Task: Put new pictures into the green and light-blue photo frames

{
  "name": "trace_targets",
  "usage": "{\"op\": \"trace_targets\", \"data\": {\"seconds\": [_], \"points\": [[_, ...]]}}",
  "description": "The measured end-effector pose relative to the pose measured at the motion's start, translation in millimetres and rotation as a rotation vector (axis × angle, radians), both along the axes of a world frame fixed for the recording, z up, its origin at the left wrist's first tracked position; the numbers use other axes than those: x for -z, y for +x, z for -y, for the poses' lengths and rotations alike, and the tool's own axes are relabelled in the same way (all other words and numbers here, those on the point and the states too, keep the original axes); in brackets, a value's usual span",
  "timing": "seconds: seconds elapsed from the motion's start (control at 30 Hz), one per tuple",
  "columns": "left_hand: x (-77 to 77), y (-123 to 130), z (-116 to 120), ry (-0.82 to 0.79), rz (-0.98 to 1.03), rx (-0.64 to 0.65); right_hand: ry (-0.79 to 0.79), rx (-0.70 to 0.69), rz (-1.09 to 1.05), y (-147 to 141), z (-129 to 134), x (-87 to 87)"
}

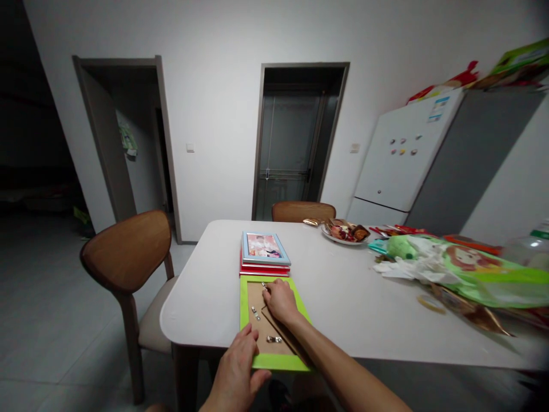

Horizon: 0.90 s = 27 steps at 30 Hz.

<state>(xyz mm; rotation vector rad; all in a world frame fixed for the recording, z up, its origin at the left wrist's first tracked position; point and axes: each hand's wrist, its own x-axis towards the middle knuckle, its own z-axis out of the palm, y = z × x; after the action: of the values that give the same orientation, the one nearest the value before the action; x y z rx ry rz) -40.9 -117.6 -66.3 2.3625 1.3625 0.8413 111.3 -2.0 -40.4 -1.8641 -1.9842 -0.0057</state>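
Observation:
A lime-green picture frame (244,303) lies face down at the table's front edge, its brown backing board (262,329) showing. My left hand (240,366) grips the frame's near left corner, fingers on top and thumb at the front edge. Over the far part of the backing is my right hand (281,302), its fingers pinched at a small metal clip (263,284), which they partly cover. Two more metal clips, one at the left (256,313) and one nearer me (273,339), sit on the board. A dark stand leg (278,326) runs slantwise beneath my right wrist.
Just beyond lies a stack with a light-blue picture frame (265,247) atop red ones (263,270). Farther right are a plate of packaged snacks (345,232), a green plastic bag (484,274) and a tape roll (431,304). Wooden chairs stand left (128,252) and behind (303,211).

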Motion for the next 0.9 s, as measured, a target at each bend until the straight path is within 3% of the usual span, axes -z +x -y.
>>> {"op": "trace_targets", "data": {"seconds": [0.2,0.37,0.53,0.67,0.73,0.9], "points": [[-4.5,1,0,-0.002,0.022,-0.017,-0.048,0.019,0.001,-1,-7,3.4],[1.7,0,-2,0.038,0.005,-0.017,-0.075,0.012,-0.004,-4,-3,-3.0],[13.9,-3,-7,0.136,-0.005,0.002,-0.005,-0.094,-0.098,7,21,-12.6],[18.3,-3,-8,0.15,0.02,0.008,-0.144,-0.146,-0.105,17,49,-20.0],[16.6,-1,-7,0.129,0.047,-0.004,-0.198,-0.141,-0.084,18,58,-22.4],[-0.8,3,-1,0.012,0.175,-0.005,-0.162,-0.137,-0.105,19,59,-26.7]]}}
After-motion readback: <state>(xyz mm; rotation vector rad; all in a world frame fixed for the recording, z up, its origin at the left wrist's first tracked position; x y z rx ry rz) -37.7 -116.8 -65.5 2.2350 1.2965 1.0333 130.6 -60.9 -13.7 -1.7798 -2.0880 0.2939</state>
